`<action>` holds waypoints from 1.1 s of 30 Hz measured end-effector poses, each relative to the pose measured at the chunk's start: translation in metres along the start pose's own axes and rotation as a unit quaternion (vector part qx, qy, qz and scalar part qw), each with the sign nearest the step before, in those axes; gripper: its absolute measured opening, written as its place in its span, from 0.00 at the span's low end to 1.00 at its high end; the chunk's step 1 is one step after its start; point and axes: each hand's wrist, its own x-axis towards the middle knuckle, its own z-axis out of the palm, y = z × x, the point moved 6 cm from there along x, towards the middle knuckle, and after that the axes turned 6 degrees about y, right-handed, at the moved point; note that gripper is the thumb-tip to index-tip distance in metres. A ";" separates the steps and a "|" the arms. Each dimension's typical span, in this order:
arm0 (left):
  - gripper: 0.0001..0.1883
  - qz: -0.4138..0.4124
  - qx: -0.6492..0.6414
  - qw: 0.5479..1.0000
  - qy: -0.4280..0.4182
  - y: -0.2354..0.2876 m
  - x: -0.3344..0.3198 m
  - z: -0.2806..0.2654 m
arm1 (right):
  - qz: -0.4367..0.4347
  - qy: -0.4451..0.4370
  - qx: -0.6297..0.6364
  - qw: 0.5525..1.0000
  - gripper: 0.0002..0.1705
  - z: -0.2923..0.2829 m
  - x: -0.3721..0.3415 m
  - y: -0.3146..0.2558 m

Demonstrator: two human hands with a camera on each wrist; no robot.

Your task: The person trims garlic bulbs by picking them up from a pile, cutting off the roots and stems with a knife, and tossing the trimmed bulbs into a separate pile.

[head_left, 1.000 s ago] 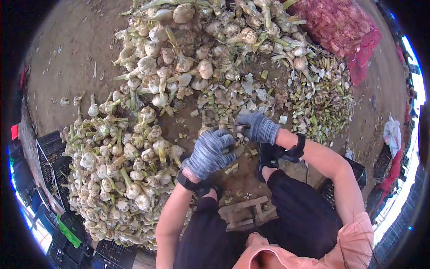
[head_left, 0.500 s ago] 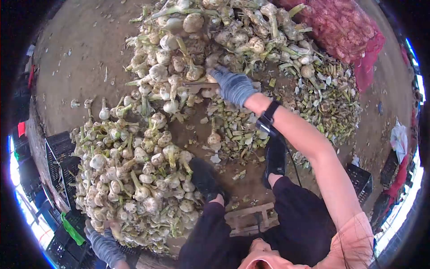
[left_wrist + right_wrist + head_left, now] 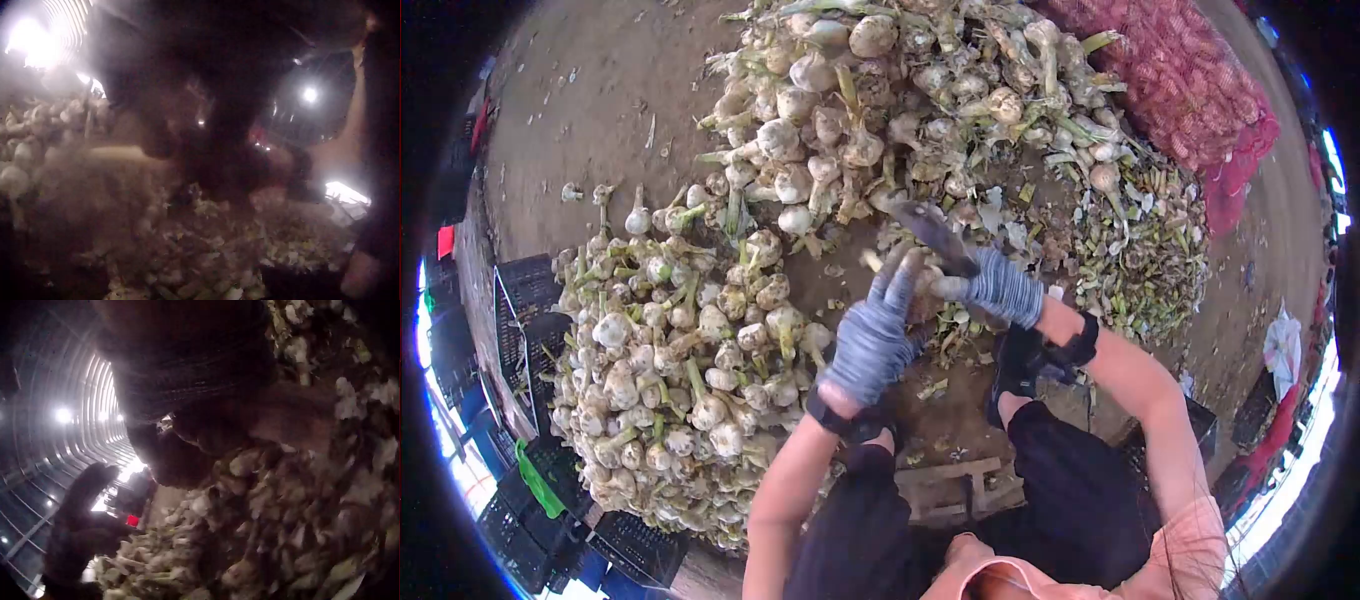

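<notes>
In the head view, the gloved right hand grips a dark-bladed tool whose blade points up and left. A garlic bulb lies against this hand's thumb side, its pale stem extending left. The gloved left hand is beside the bulb with fingers extended, partly covering it; whether they touch is unclear. The right wrist view shows the left hand with fingers and thumb apart. In the dim left wrist view, the stem is visible, while fingers are hard to make out.
A garlic heap covers the left side; another pile spreads across the top. Cut stems and peelings lie at right, below a red mesh sack. Black crates stand at far left. The person's feet flank the work area.
The left hand has come from the heap's lower left edge to the centre. The right hand has moved from the upper pile down beside it, with the tool and a bulb.
</notes>
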 end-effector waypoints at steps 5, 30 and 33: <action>0.44 -0.165 -0.410 0.895 0.056 -0.027 -0.011 0.027 | 0.058 0.051 -0.100 0.992 0.27 -0.022 -0.010 0.042; 0.32 -0.243 -0.535 0.809 -0.032 -0.003 -0.039 0.035 | -0.144 0.019 -0.676 0.722 0.14 -0.051 -0.029 0.044; 0.35 -0.212 -0.463 0.860 0.004 0.003 -0.033 0.016 | -0.050 0.105 -0.628 0.770 0.14 -0.112 -0.052 0.052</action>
